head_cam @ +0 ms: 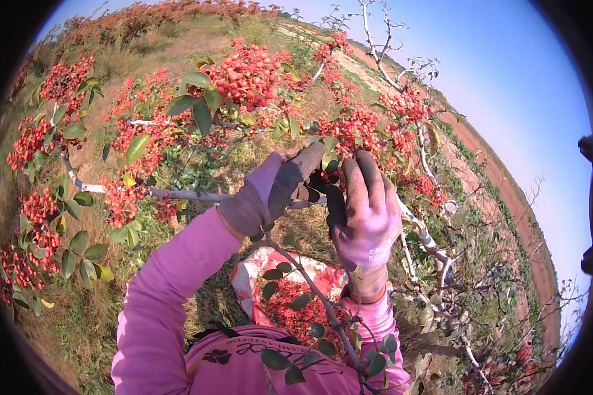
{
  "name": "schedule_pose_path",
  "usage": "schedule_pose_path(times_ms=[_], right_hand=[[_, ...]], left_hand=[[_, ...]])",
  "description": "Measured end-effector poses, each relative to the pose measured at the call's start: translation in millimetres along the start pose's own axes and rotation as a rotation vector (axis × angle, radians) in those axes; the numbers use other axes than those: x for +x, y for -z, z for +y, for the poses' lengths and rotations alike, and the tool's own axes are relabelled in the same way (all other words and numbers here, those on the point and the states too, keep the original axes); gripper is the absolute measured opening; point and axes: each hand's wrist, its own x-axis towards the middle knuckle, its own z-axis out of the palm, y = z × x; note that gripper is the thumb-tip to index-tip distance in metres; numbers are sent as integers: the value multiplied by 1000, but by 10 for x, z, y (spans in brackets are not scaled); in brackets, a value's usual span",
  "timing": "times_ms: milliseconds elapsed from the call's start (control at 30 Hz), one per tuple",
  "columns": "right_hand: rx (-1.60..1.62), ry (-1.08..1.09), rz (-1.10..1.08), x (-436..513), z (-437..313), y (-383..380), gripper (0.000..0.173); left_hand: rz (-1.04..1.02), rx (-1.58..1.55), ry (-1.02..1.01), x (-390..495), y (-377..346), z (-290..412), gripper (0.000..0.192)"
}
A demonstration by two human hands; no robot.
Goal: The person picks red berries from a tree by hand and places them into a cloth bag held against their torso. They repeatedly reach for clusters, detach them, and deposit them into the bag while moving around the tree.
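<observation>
Both my hands wear purple gloves with dark coated fingers, and they meet at a leafy spray at the lower edge of a red Sichuan pepper berry cluster (352,129). My left hand (292,178) reaches in from the left with bent fingers, their tips partly hidden among dark shadow and leaves. Close beside it, my right hand (366,202) shows its back, its fingers curled towards the same spot. A few red berries show between the hands; whether either grips a stem is hidden. Below them sits a red-and-white bag (247,276) holding many loose red berries (296,308).
A pale branch (192,195) runs across behind my left wrist. Another thin branch (321,296) with leaves crosses before my chest and the bag. Thick pale limbs (425,237) stand at right. More berry clusters (249,76) hang ahead and at left (39,207); dry grass covers the ground.
</observation>
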Motion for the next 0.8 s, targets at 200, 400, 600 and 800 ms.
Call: schedule_pose_path(times_ms=[200,400,600,800], right_hand=[[217,24,162,-290,64,262,28],[407,-101,44,-707,-22,-79,36],[907,-644,-22,-747,-54,-269,43],[1203,-762,-171,-505,62,-509,34]], left_hand=[[36,300,-118,12,-78,-57,56],[45,506,-129,266,-21,-157,61],[250,507,-33,50,-144,55,20],[266,570,77,57,-252,183,22]])
